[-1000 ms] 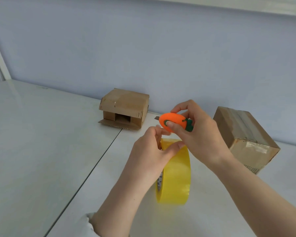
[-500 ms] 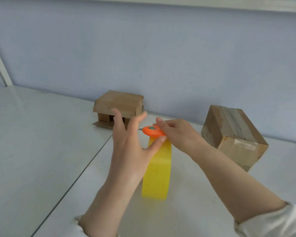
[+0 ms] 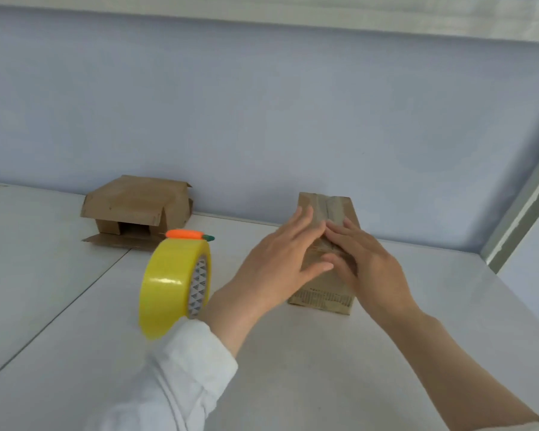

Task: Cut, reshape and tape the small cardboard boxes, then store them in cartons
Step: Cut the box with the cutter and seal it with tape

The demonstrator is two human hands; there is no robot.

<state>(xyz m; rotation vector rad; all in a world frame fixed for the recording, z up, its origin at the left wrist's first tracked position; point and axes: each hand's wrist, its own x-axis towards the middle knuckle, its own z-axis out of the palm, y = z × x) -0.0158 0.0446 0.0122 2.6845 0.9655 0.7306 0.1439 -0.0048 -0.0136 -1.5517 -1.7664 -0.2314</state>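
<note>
- Both hands are pressing flat on the taped box [image 3: 330, 206], left hand [image 3: 280, 262] and right hand [image 3: 364, 259] side by side, each grip apart, clamping nothing.
- The box is sitting on the tabletop [image 3: 324, 368] dead ahead, long axis running away from the person, both hands equally near.

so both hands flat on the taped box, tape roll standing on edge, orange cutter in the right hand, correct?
Not quite. The orange cutter is not in the right hand; it sits on top of the yellow tape roll, which stands on edge. The rest holds: the left hand and the right hand lie flat on the taped box, as the head view shows.
</note>
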